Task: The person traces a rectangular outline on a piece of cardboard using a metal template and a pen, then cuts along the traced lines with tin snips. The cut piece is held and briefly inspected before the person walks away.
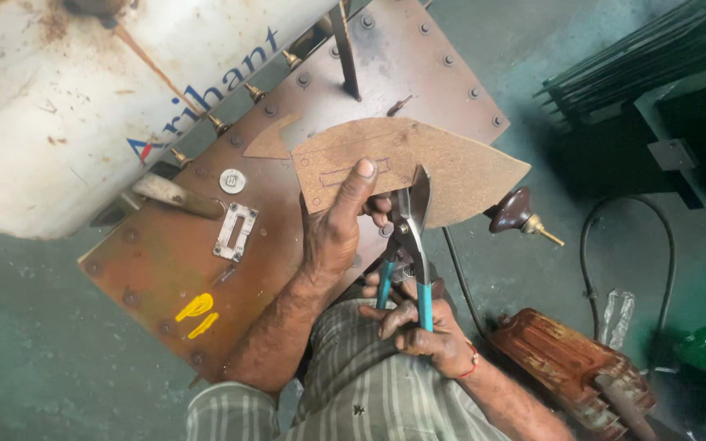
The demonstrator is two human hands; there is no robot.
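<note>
Left hand pins a brown fibre sheet down on the rusty riveted plate, thumb on top beside a faint pencilled slot outline, fingers curled under the near edge. Closed grip, holding the sheet.

Right hand is wrapped shut around the teal handles of the tin snips. Blades point away from the body and bite into the sheet's near edge, roughly mid-length, just right of the thumb.

Sheet state: far edge already curved, right end comes to a point, so the outer profile looks largely shaped. The current cut has only entered at the near edge; most of the width ahead of the blades is uncut. Marked slot untouched. How deep the blades sit is hard to tell, since the snips cover the kerf.

A small curved brown offcut lies on the plate just left of the sheet.

Around: white rusted tank upper left, small metal slotted bracket and round washer on the plate, yellow paint mark near its lower corner, brown insulator knob right of the sheet, rusty motor housing on the floor at lower right, black cable looping beside it.
</note>
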